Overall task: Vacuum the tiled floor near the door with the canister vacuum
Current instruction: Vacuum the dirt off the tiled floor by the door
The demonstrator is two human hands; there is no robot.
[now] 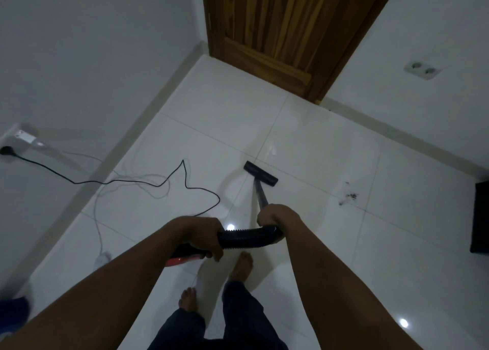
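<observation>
Black floor head (pixel 260 173) lies ahead of the right hand (pixel 275 217) gripping the wand (pixel 260 195); left hand (pixel 203 237) grips the hose (pixel 246 237).

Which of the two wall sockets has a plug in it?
The socket on the left wall, where a black plug and its cord are attached. The double socket right of the door has both openings empty.

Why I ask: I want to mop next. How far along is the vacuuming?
Done: the cord is plugged in. In hand: the right hand grips the wand, the left hand the hose, with the head on the floor. Left: the dirt right of the head is not yet picked up.
</observation>
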